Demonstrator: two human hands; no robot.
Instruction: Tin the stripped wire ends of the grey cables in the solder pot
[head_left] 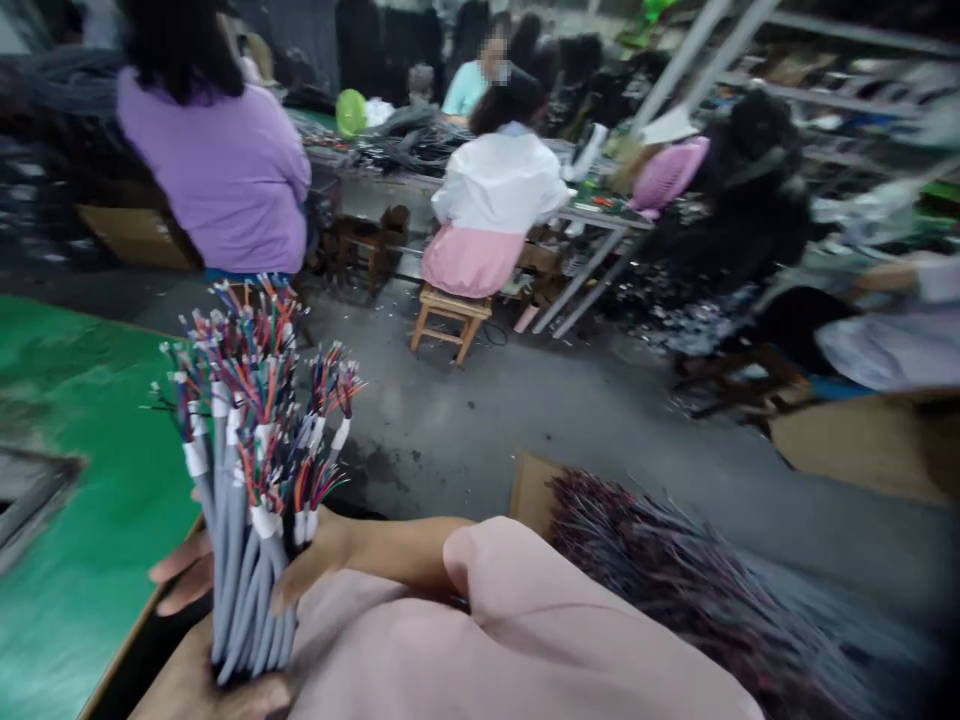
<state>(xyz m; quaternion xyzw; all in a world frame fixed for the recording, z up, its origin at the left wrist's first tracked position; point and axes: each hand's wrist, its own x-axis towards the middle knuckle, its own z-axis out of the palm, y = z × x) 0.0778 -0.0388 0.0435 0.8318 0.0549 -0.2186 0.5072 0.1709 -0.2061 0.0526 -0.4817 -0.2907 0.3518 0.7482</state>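
Cable bundle (244, 590): located between the fingers of both hands, roughly upright, grey sheaths below, white bands and splayed coloured wire ends above the fingers. From my remote post I record the left hand (187, 670) closed about the lower end, thumb across the front. The right hand (324, 548) grips higher, its thumb on the near face; I read the outstretched fingers (184, 588) at the bundle's left as belonging to it, partly hidden behind the cables.

Left of the fingers, and near them, lies the green table (90, 400), its brown edge passing just beside the hands. To their right, the person's own pink garment (600, 640) blocks the view of the ground and borders a large wire heap (637, 560) with a cardboard panel (529, 495) at its far side.

Beyond the fingers, well apart, I note a person in a purple top (217, 170), partly overlapped by the wire ends, and a person in a white-and-pink top (499, 190) on a wooden stool (450, 312). A pink basket (670, 178) is farther off to the right. The far right background is blurred; I cannot identify its contents.
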